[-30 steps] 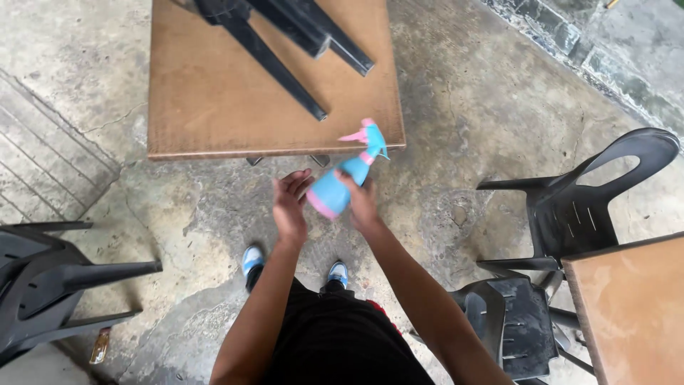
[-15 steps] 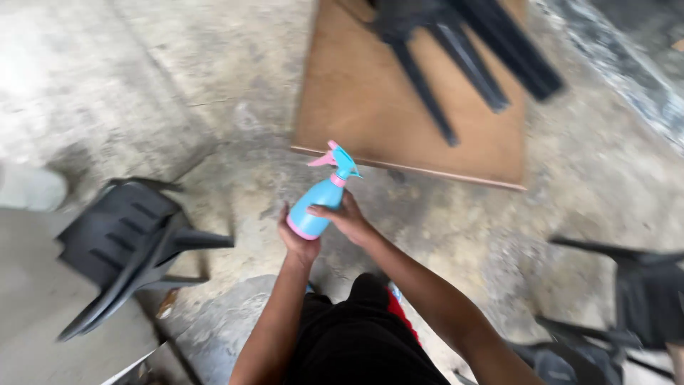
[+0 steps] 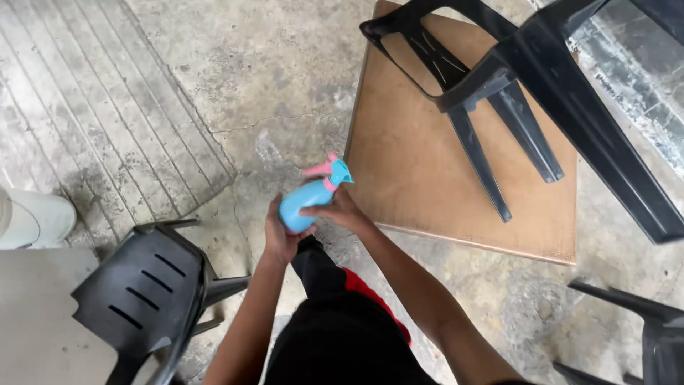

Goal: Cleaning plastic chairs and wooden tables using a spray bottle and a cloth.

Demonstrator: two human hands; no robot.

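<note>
Grip: left hand (image 3: 279,239) cups spray bottle (image 3: 305,201) base; right hand (image 3: 335,212) wraps its body.
Risk: tilted bottle may slip, hitting concrete floor (image 3: 285,85).

Soft even daylight, faint shadows, sharp focus, wide-angle edges.

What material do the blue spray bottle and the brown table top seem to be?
Spray bottle: probably plastic, smooth and slightly glossy, with a pink trigger. Table top: apparently wood or laminated board, matte brown, with a thin, flat edge.
</note>
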